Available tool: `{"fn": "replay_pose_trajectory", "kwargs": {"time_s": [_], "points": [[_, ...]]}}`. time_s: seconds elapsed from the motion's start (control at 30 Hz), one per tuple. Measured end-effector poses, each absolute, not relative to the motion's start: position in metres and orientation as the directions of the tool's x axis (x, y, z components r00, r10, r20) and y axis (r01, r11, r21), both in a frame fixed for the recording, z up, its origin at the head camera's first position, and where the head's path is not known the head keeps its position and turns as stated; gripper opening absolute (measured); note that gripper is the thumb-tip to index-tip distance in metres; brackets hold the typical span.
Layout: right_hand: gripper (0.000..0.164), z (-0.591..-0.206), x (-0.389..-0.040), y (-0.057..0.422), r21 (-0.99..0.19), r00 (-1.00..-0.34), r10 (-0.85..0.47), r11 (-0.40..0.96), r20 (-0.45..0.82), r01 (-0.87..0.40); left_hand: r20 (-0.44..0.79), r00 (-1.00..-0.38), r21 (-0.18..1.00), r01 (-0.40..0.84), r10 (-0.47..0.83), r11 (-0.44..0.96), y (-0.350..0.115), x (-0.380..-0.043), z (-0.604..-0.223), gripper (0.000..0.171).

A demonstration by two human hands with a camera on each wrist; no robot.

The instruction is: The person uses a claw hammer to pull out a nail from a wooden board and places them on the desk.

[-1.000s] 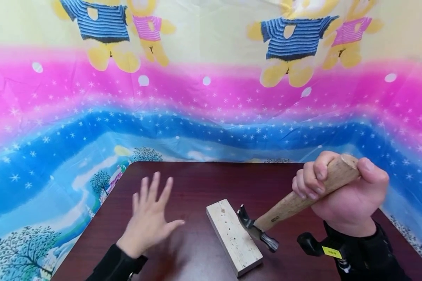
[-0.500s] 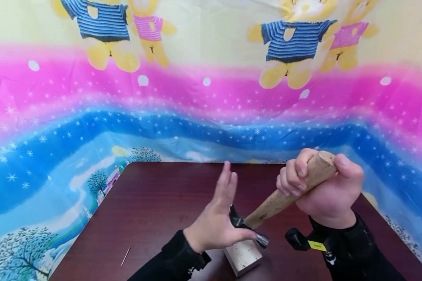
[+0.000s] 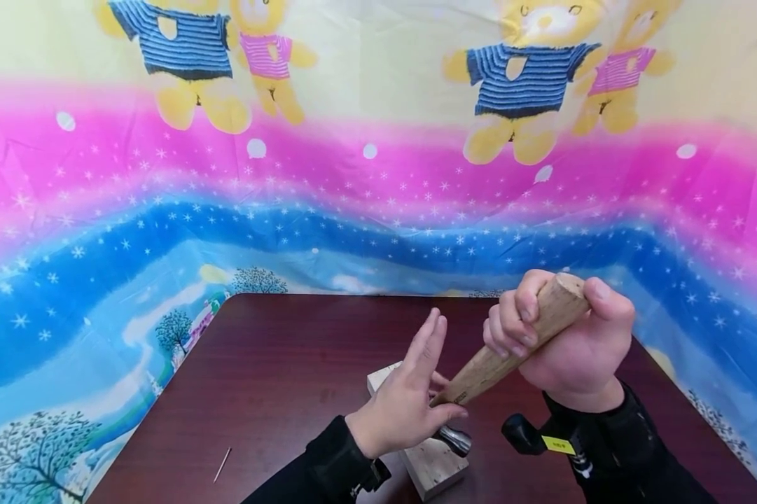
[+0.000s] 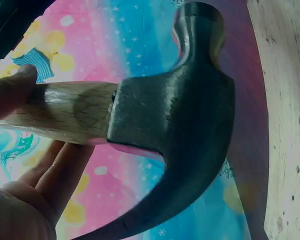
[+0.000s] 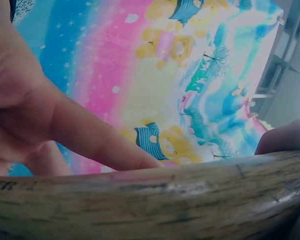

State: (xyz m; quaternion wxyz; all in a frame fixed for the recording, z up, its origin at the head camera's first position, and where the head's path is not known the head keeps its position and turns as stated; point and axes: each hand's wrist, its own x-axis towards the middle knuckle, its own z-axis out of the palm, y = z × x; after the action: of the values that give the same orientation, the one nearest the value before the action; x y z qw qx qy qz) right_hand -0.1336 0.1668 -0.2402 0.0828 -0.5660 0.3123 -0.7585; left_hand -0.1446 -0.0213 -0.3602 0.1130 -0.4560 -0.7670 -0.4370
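Note:
My right hand (image 3: 573, 343) grips a claw hammer near the end of its wooden handle (image 3: 510, 343), the head slanting down-left. My left hand (image 3: 403, 402) is at the handle close to the head, thumb in front and fingers fairly straight. The left wrist view shows the dark metal head (image 4: 190, 100) with its curved claw, and the left fingers (image 4: 65, 175) beside the handle. In the head view the left hand hides much of the hammer head. Below lies a pale wooden block (image 3: 438, 467), speckled with small dark marks and partly covered.
A thin nail-like metal piece (image 3: 223, 465) lies on the dark red tabletop (image 3: 290, 350) at left. A printed cloth (image 3: 353, 196) with bears and snowflakes hangs behind the table. A black wrist device (image 3: 523, 432) sits by the right sleeve.
My left hand has moved right from the table's left side to the hammer, uncovering the nail-like piece. The right hand has shifted left with the hammer.

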Motion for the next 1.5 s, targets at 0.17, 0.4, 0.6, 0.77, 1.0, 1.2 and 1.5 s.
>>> {"fn": "replay_pose_trajectory", "kwargs": {"time_s": [0.17,0.4,0.6,0.77,1.0,1.2,1.5], "points": [[0.054,-0.241,-0.136,0.162,-0.571,-0.344,-0.482,-0.788,0.806,-0.231,0.572,-0.533,0.47,0.836,0.624,0.283,-0.025,-0.143,-0.359,0.102],[0.057,-0.241,-0.142,0.157,-0.588,-0.359,-0.494,-0.776,0.792,-0.228,0.602,-0.496,0.365,0.868,0.626,0.338,-0.032,-0.142,-0.358,0.086],[0.065,-0.235,-0.15,0.153,-0.65,-0.425,-0.513,-0.7,0.746,-0.296,0.603,-0.517,0.427,0.852,0.607,0.302,-0.04,-0.141,-0.359,0.088],[0.071,-0.235,-0.158,0.163,-0.728,-0.487,-0.544,-0.554,0.684,-0.403,0.567,-0.581,0.542,0.797,0.584,0.266,-0.049,-0.136,-0.36,0.089],[0.05,-0.245,-0.184,0.181,-0.732,-0.738,-0.376,0.193,0.56,-0.654,0.432,-0.759,0.735,0.609,0.487,0.297,-0.081,-0.128,-0.36,0.092],[0.058,-0.258,-0.221,0.207,-0.447,-0.82,-0.248,0.739,0.516,-0.505,0.244,-0.887,0.85,0.39,0.392,0.354,-0.112,-0.128,-0.359,0.091],[0.073,-0.297,-0.266,0.265,-0.256,-0.88,-0.114,0.932,0.461,-0.255,0.05,-0.967,0.941,0.13,0.25,0.313,-0.149,-0.125,-0.379,0.096]]}}
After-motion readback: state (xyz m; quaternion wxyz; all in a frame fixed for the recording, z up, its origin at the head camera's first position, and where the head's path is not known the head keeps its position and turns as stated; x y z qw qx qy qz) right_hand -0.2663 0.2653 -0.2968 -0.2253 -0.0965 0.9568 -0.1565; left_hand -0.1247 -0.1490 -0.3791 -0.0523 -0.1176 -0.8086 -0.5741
